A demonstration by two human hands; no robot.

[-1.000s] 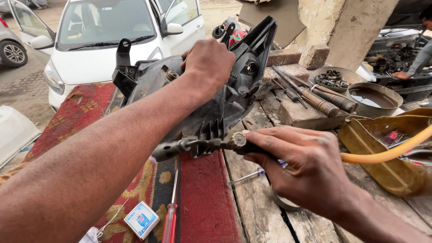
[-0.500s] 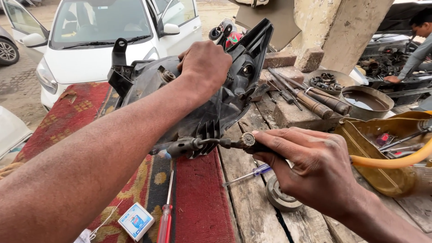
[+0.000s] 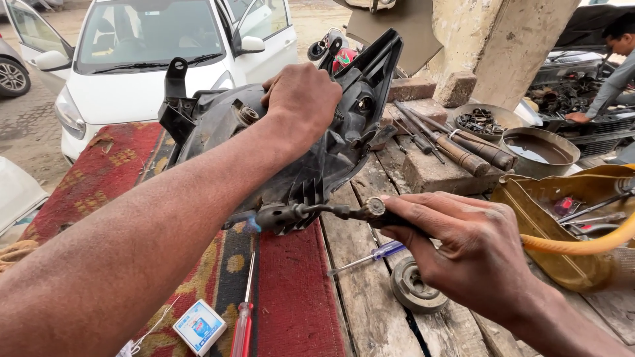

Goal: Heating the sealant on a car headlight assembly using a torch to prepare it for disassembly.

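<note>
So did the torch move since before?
Cannot tell for sure. The torch stays at the black housing's lower edge in the right hand; the small shifts could be the head camera moving.

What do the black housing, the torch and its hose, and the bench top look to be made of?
The black housing under the left hand looks like moulded plastic: matt, ribbed, with tabs. The torch in the right hand looks like metal, dull grey, with a small blue flame at its tip. Its hose looks like yellow rubber or soft plastic, bending smoothly. The bench top is bare, weathered wooden planks with visible grain.
</note>
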